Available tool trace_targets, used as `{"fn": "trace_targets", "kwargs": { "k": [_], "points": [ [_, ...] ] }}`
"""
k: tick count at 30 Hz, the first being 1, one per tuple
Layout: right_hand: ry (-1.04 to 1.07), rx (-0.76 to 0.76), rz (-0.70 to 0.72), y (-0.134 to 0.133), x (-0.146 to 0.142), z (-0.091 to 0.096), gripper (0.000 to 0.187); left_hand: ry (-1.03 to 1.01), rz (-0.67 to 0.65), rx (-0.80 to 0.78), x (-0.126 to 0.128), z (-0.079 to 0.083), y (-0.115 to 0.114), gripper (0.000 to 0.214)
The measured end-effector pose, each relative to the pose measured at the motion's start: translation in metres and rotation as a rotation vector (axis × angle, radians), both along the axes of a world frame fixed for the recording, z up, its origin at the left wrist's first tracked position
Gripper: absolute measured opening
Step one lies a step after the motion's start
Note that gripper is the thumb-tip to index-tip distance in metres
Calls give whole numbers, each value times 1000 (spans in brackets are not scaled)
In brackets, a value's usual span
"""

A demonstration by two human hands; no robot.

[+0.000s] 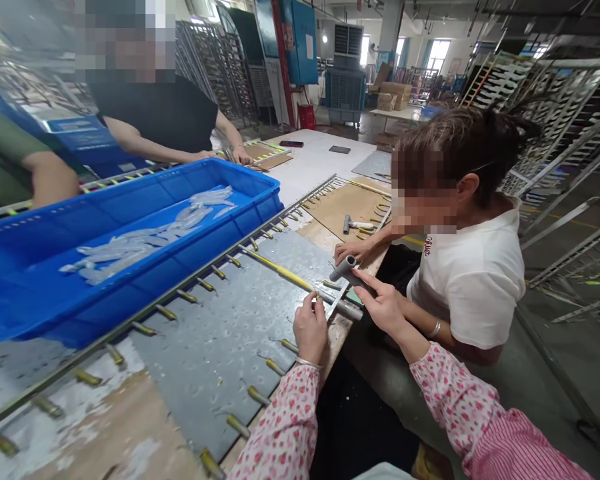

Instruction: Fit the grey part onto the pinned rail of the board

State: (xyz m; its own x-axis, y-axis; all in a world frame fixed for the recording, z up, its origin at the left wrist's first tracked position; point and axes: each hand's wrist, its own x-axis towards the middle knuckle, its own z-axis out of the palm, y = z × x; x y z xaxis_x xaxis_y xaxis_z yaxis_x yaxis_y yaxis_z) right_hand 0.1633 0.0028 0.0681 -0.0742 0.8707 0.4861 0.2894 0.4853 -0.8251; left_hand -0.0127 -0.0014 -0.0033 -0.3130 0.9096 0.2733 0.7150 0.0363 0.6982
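Note:
My left hand (310, 328) rests at the table's near edge, its fingertips pinched on the near end of a long yellow rod (280, 270) that lies across the grey mat (230, 333). My right hand (380, 303) hovers just past the table edge with fingers spread, its index finger pointing toward a grey metal cylinder (343, 267). That cylinder is held by the hand (353, 251) of a person in a white shirt seated at the right. A second short grey cylinder (349, 310) sticks out at the table edge between my hands.
A blue plastic crate (130, 200) with several clear plastic pieces (145, 240) stands on the left. A metal rail with several brass pegs (190, 297) crosses the table. Another person in black works at the far side. Wire racks (555, 133) stand at the right.

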Motion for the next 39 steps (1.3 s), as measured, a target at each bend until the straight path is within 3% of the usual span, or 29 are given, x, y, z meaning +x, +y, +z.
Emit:
{"fn": "trace_targets", "kwargs": {
  "k": [6,11,16,20,23,28,34,39],
  "points": [
    [-3,-53,14,-8,-8,-27,36,-253,101,140,-4,-3,-2,29],
    [31,-117,42,-15,-15,-43,36,-288,155,192,-4,-1,-5,28],
    [60,-187,16,-25,-15,-48,39,-315,202,183,-2,-8,-4,25],
    [68,-180,4,-31,-13,-46,43,-241,219,189,2,-4,-14,48],
    [65,-202,14,-34,-18,-45,49,-225,166,197,3,12,-45,51],
    [21,-278,153,-41,-42,-45,59,-343,12,107,-21,39,-133,26],
    [-124,-121,461,-74,-99,-48,43,-546,280,51,-80,42,-237,31],
    [-316,140,787,-140,-151,-43,47,-903,334,86,-82,29,-277,54]
  ]
}}
